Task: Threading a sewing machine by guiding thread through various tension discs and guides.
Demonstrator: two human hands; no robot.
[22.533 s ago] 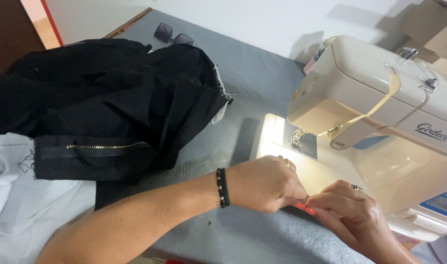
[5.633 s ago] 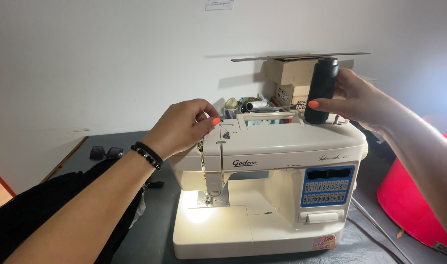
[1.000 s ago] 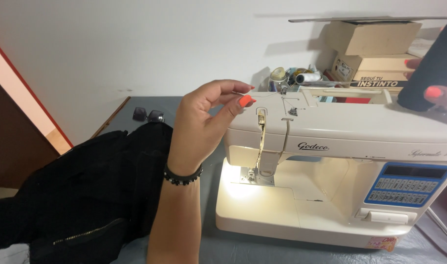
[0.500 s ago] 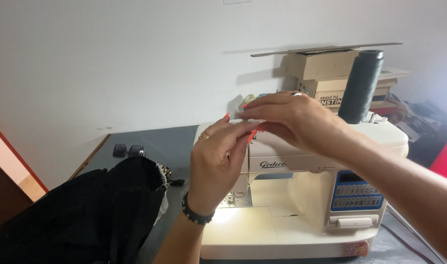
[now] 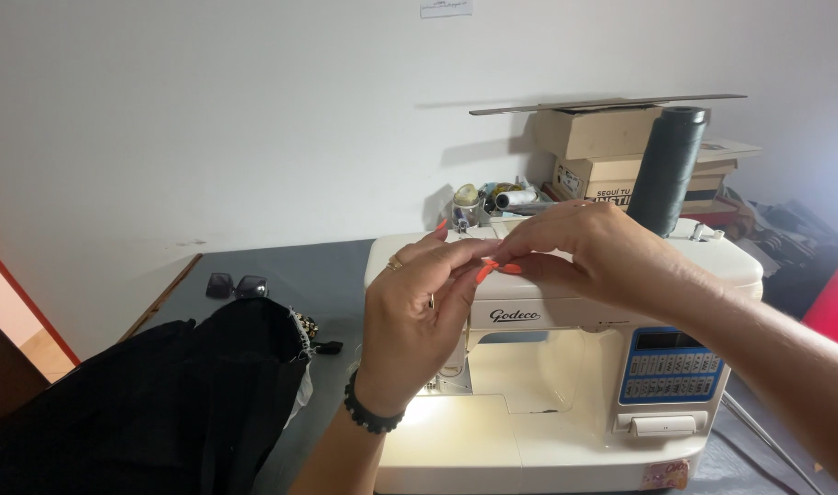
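Both hands are raised in front of the upper part of the white sewing machine (image 5: 565, 367), which stands on the grey counter (image 5: 327, 275). The left hand (image 5: 419, 316) is turned with its back to the camera and has a black bead bracelet (image 5: 371, 414) at the wrist. Its grip is narrow: the thumb and the first finger are pressed together at the tips. The right hand (image 5: 593, 252) comes from the right side, and its grip is also narrow, with the fingertips pinched just beside those of the left hand. The fingertips of the two hands meet over the top of the machine. A thin thread may be between them, but I cannot tell this for sure.

A tall spool of dark thread (image 5: 668, 170) stands upright on the top of the machine, behind the right hand. The small lamp of the machine lights the plate under the needle. A black garment (image 5: 153, 403) lies on the counter to the left of the machine, and dark sunglasses (image 5: 235, 286) lie behind it. Cardboard boxes (image 5: 593, 147) are stacked behind the machine.
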